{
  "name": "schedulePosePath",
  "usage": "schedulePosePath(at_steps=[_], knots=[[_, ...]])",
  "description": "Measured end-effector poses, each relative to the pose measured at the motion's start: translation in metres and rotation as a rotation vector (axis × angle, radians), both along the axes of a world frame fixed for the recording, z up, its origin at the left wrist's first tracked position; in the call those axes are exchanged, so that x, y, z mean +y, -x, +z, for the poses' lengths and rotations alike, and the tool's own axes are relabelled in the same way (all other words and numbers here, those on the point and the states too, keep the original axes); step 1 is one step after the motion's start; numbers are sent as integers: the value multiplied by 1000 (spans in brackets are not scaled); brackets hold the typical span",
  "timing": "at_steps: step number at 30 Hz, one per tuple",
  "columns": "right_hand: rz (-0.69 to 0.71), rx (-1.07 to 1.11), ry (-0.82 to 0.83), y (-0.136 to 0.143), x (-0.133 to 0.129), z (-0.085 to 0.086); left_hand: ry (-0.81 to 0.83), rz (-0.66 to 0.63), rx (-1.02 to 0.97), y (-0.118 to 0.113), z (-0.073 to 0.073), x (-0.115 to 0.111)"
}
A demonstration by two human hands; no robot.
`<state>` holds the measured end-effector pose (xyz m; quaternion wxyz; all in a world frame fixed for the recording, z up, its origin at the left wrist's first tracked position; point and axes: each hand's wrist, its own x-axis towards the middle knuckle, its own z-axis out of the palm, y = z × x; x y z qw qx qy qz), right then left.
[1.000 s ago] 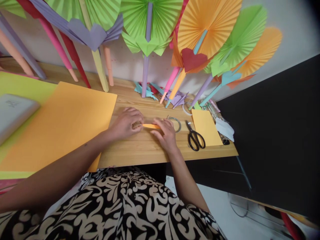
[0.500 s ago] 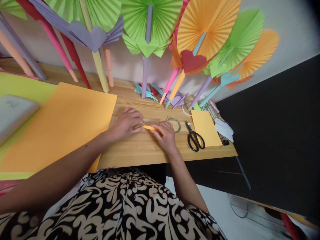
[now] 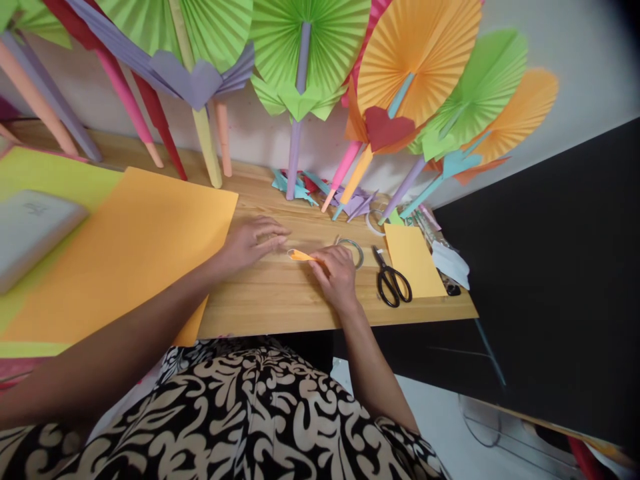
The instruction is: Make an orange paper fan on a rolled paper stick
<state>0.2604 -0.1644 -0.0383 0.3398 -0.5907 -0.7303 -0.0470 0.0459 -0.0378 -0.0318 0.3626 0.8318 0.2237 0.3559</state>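
My right hand pinches one end of a small folded piece of orange paper, just above the wooden tabletop. Its free end points left and gapes slightly, with a pale edge. A short gap separates that end from my left hand, which holds nothing; its fingers stretch forward, a little blurred. Behind my right hand lies a roll of tape. Black-handled scissors rest to its right, beside a yellow-orange sheet.
Large orange sheets cover the left of the table, with a white box-like object on them. Paper fans on rolled sticks, such as a green fan, lean along the wall. Purple scraps lie below them. A black panel stands right.
My left hand has let go of the orange paper's left end and opened, drawing slightly away. That end has spread a little. My right hand keeps its grip.
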Motion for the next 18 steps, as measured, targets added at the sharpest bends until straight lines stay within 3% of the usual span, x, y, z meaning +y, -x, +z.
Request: schedulePosePath(at_steps=[4, 8, 18], knots=[[11, -5, -12, 0, 0, 0, -59, -95, 4, -6, -5, -4], [25, -32, -36, 1, 0, 0, -61, -111, 21, -11, -6, -8], [-1, -9, -48, -1, 1, -1, 243, -16, 103, 0, 4, -2]])
